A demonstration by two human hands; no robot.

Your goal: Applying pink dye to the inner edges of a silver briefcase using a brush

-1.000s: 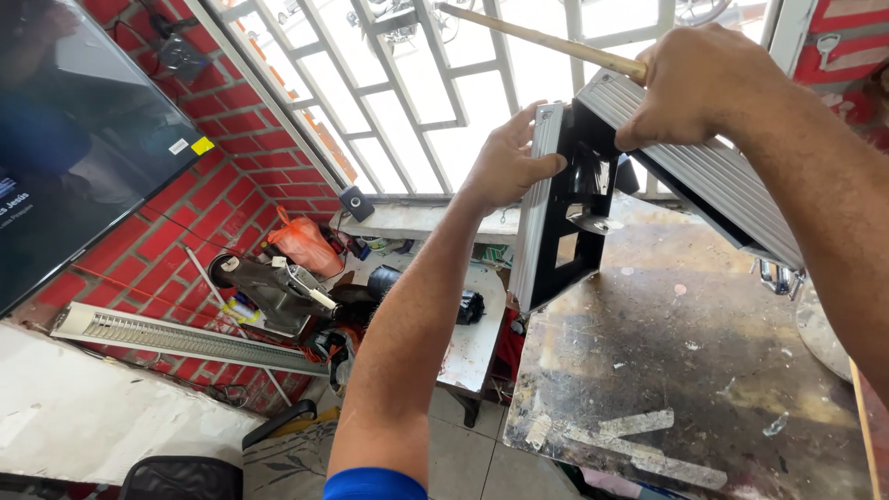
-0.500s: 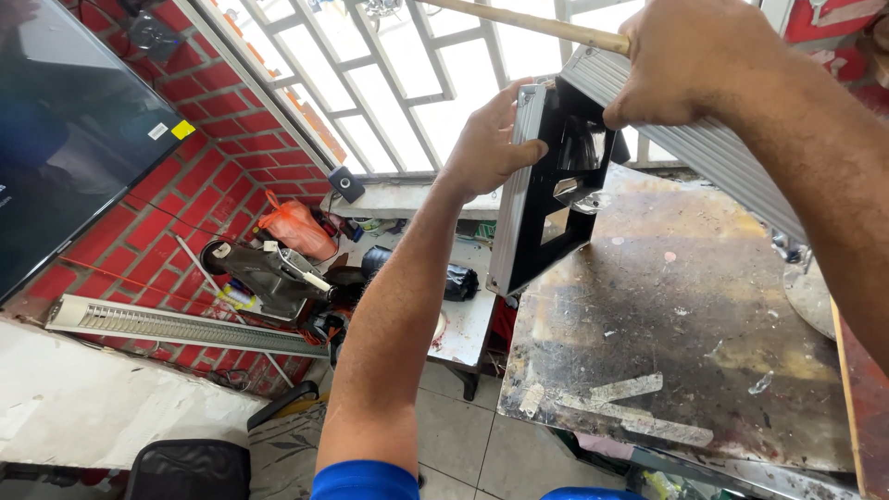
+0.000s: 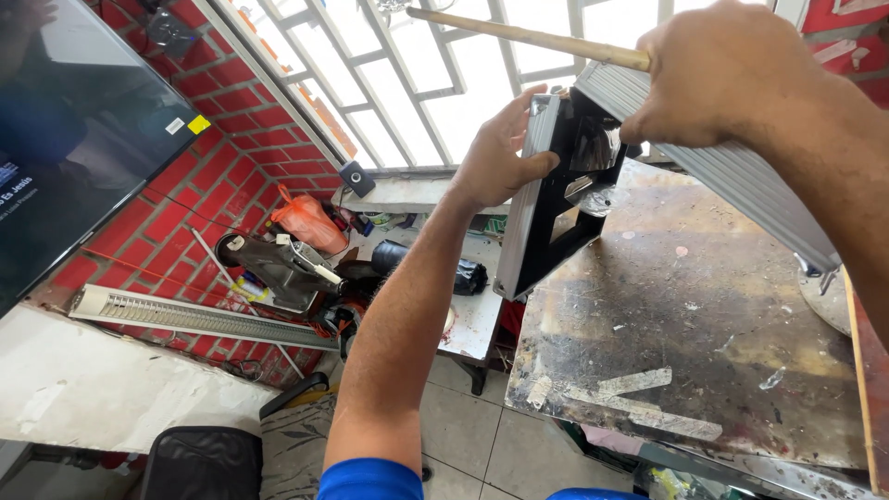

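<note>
Nearest, below the hands, a stained, scuffed metal worktop (image 3: 704, 324) spreads out, with strips of pale tape stuck near its front edge. Above it, the person holds a ribbed grey metal frame (image 3: 732, 171) up in the air, clear of the worktop. The right hand (image 3: 722, 79) is closed over the frame's upper bar, and a thin wooden stick (image 3: 528, 37) juts out leftward from under its fingers. The left hand (image 3: 500, 157) presses flat against the frame's other bar, fingers spread and thumb hooked around its edge, so the two hands sit close together at the corner where the bars meet. A black angular bracket (image 3: 569, 208) fills that corner between them. Left of and below the left hand, a cluttered side table carries an orange bag (image 3: 306, 222) and a dark power tool (image 3: 278, 268). Farther left, a red brick wall (image 3: 185, 185) rises, and a barred window (image 3: 417, 83) stands behind the hands.
</note>
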